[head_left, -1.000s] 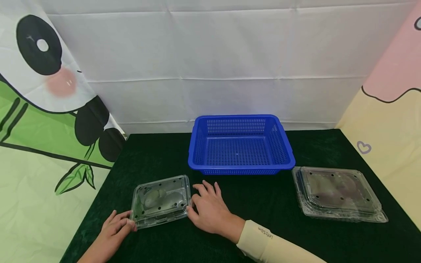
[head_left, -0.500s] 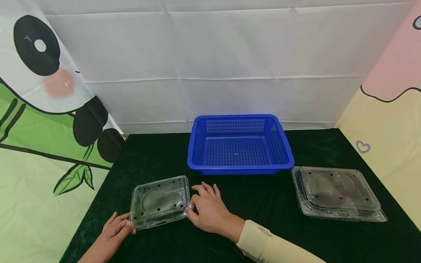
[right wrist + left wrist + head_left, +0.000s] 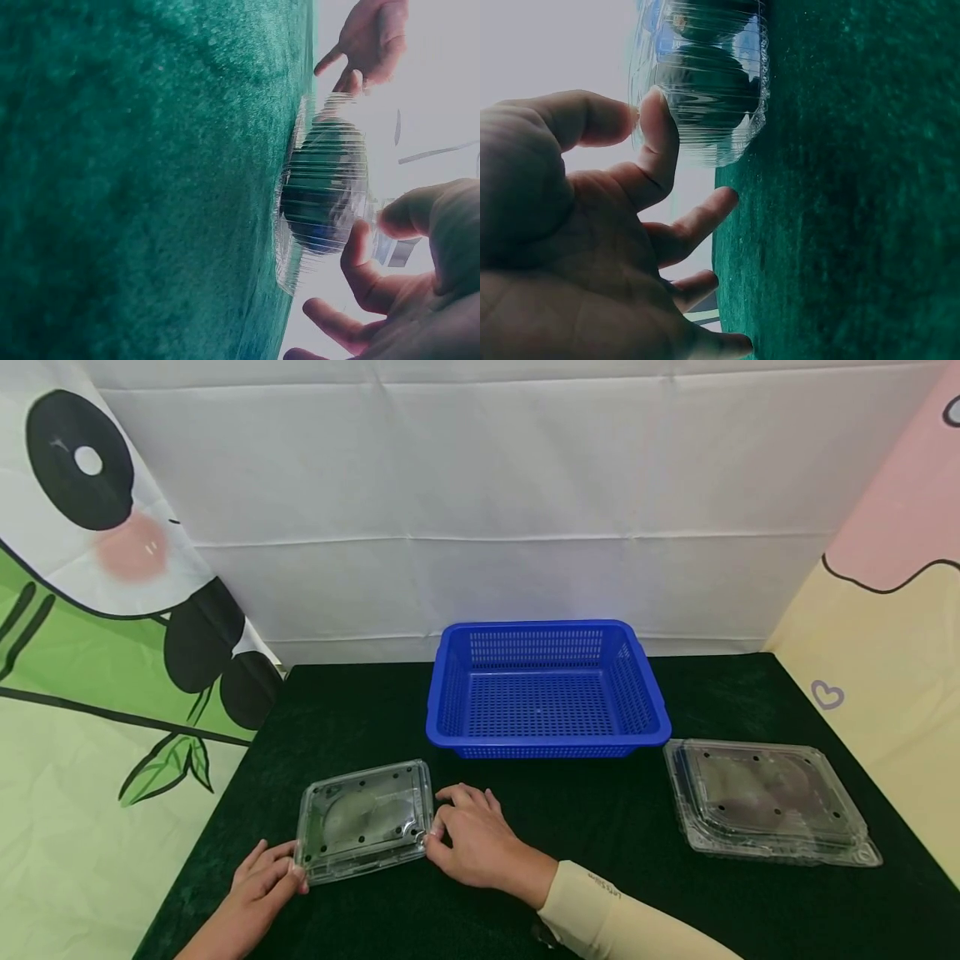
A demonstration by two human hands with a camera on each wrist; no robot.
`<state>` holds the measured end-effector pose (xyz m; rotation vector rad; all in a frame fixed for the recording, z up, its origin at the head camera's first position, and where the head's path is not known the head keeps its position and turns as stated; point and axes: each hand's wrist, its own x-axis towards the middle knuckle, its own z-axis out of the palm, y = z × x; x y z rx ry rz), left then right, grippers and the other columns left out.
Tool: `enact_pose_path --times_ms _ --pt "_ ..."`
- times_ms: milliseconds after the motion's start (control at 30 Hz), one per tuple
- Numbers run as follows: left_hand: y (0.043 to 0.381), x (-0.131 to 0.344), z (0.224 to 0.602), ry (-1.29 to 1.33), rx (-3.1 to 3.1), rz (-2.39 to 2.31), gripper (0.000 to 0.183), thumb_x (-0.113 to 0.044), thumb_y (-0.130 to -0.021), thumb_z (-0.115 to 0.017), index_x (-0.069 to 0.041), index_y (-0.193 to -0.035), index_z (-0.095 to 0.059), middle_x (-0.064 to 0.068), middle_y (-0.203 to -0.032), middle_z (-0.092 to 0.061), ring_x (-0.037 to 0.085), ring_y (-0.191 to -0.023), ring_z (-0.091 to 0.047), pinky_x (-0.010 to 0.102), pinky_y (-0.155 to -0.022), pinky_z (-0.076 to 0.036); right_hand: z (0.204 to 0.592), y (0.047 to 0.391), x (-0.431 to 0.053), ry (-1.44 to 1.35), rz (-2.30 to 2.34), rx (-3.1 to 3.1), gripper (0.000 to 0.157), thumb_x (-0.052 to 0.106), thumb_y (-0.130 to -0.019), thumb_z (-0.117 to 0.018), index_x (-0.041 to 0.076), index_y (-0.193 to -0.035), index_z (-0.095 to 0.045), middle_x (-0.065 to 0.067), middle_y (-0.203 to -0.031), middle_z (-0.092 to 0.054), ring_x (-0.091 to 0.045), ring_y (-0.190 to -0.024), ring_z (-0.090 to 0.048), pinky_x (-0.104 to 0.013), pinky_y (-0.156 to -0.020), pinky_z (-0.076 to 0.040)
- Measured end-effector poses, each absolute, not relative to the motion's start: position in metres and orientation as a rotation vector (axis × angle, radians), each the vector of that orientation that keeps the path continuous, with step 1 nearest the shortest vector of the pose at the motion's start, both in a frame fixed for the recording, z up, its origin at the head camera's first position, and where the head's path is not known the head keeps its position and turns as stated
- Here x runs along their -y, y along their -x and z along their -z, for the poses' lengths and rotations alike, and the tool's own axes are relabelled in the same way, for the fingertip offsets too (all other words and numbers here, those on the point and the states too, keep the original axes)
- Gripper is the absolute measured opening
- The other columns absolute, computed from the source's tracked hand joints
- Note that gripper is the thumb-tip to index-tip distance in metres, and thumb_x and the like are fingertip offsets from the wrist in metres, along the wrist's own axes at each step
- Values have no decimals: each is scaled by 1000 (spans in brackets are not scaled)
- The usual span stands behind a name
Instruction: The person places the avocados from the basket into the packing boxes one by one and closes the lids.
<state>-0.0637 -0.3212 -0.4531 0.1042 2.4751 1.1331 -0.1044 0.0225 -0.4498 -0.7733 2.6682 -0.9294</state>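
Observation:
A clear plastic clamshell box (image 3: pixel 363 822) with small holes in its lid sits at the front left, slightly turned. Rounded dark things (image 3: pixel 705 86) show through its ribbed wall in the left wrist view. At the box's near left corner, my left hand (image 3: pixel 262 885) pinches the lid's edge between thumb and index finger; its other fingers are spread. My right hand (image 3: pixel 483 843) pinches the right edge with thumb and index fingertip, the other fingers reaching out beyond. In the right wrist view the box's wall (image 3: pixel 322 187) stands between both hands.
Behind the box is an empty blue plastic basket (image 3: pixel 547 747) with perforated walls. A second clear clamshell box (image 3: pixel 772 802), closed over pale and reddish contents, lies to the right. Dark green cloth (image 3: pixel 585 827) covers the table, and a white sheet (image 3: pixel 525 485) hangs behind.
Both hands keep their grip at the box's two ends and have barely moved. The pale shapes seen through the lid look different from one second ago.

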Motion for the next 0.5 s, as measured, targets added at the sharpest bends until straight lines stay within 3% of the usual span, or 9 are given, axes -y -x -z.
enact_pose_path --times_ms 367,500 --pt "64 321 453 -88 -2516 -1135 25 -20 -110 -48 -7 -92 -59 34 -146 -44 55 -146 -22 72 -114 10 450 101 -23 769 941 -2672 16 35 -99 -62 31 -84 -65 -7 -149 -49 -37 -145 -36 -69 -117 -21" --pt "65 321 452 -78 -2501 -1123 28 -24 -111 -48 -6 -94 -60 35 -148 -43 55 -146 -21 72 -114 10 450 100 -23 768 940 -2667 18 36 -100 -61 31 -84 -64 -8 -149 -50 -35 -143 -40 -65 -117 -26"
